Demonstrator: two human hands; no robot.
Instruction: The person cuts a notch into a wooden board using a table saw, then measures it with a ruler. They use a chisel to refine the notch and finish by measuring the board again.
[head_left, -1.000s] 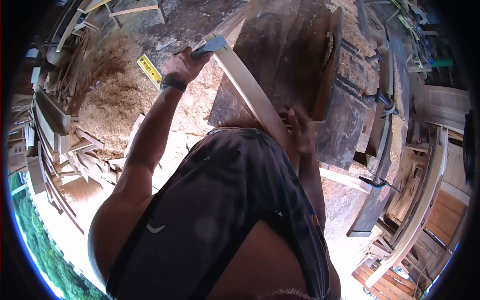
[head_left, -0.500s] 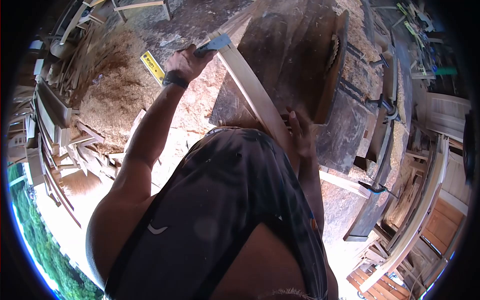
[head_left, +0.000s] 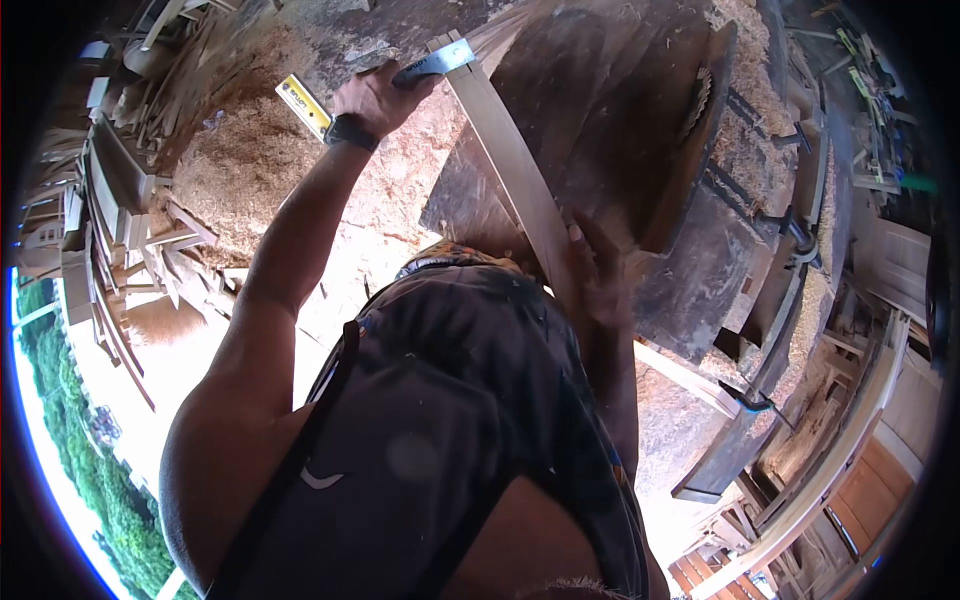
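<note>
A long pale wooden strip [head_left: 515,165] slants from the far end down toward my body, lying over a dark tabletop [head_left: 600,60]. My left hand [head_left: 378,98] is closed on a flat grey-and-yellow tool [head_left: 303,107] marked "LOTUS". The tool's metal part [head_left: 440,60] lies across the strip's far end, and its yellow part sticks out on the other side of the hand near a dark wristband. My right hand [head_left: 598,270], in shadow, grips the strip's near end close to my apron, fingers along its right side.
A toothed saw blade [head_left: 694,105] stands at the right of the dark top, by an upright board [head_left: 690,150]. Clamps [head_left: 795,238] lie further right. Sawdust [head_left: 250,190] covers the ground at left, beside stacked wood offcuts [head_left: 115,200]. Long planks [head_left: 850,440] lean at right.
The whole view has shifted, so the strip's far end and my left hand sit higher in the picture. Both hands keep their hold.
</note>
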